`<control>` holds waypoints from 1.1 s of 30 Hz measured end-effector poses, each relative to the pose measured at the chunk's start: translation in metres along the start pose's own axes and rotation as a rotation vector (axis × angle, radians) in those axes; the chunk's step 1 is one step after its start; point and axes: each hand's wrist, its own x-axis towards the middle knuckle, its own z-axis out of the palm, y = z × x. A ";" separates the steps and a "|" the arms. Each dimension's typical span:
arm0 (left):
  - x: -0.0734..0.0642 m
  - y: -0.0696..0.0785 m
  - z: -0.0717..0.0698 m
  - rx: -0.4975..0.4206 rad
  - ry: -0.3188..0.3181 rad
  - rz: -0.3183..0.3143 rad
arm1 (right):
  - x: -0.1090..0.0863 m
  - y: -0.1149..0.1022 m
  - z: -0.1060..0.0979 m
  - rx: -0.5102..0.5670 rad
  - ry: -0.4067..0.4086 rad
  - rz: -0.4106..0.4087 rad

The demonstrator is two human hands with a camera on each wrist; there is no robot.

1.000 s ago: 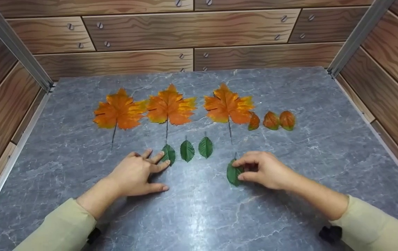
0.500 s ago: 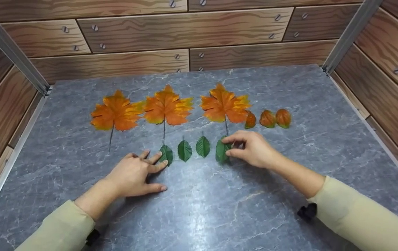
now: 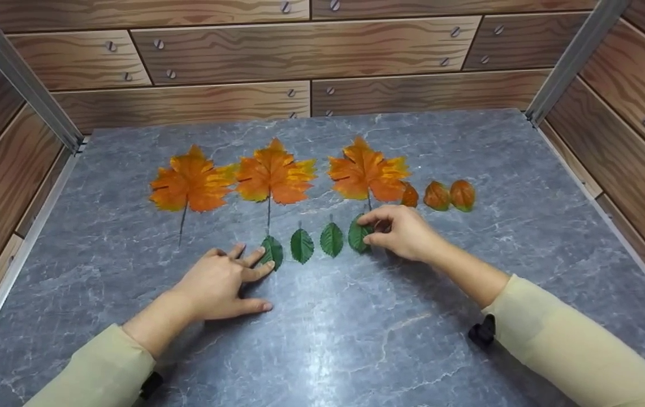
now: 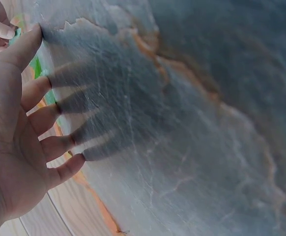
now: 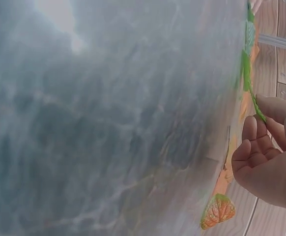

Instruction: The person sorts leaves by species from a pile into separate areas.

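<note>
Thumb and fingers of my right hand (image 3: 407,233) pinch a green leaf (image 3: 358,235) by its right edge, at the right end of a row of green leaves. The right wrist view shows this pinched leaf (image 5: 257,107) edge-on between thumb and finger. My left hand (image 3: 217,281) lies spread on the table, two fingertips resting on the leftmost green leaf (image 3: 273,253). Between the hands lie two more green leaves, one (image 3: 302,245) nearer the left hand and another (image 3: 331,239) beside the pinched one. In the left wrist view the left fingers (image 4: 40,118) are straight and apart.
Behind the green row lie three orange maple leaves, left (image 3: 191,183), middle (image 3: 272,175) and right (image 3: 364,172), with dark stems. Three small orange-green leaves (image 3: 437,195) are at the right. The grey marbled table (image 3: 322,339) is enclosed by wood-patterned walls (image 3: 299,51).
My right hand has carried its green leaf up and to the left, from lower right to the end of the green row. The left hand has stayed in place.
</note>
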 end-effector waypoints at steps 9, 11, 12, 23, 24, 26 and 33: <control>-0.001 -0.001 0.002 0.000 0.000 0.003 | 0.003 0.008 0.005 -0.020 -0.027 0.010; -0.001 -0.001 0.002 -0.001 0.005 0.007 | 0.003 0.010 0.007 -0.030 -0.030 0.012; -0.002 -0.001 0.002 -0.002 0.007 0.010 | 0.004 0.011 0.007 -0.033 -0.030 0.011; 0.001 -0.001 0.003 -0.015 0.018 0.019 | -0.001 0.010 0.004 -0.051 -0.001 -0.003; 0.001 -0.001 0.003 -0.016 0.021 0.018 | -0.003 0.009 0.002 -0.054 0.005 -0.008; 0.001 -0.001 0.004 -0.020 0.030 0.014 | -0.007 0.008 -0.002 -0.066 0.021 -0.018; 0.000 -0.003 0.007 -0.028 0.079 0.009 | -0.027 0.003 -0.015 -0.114 0.080 -0.071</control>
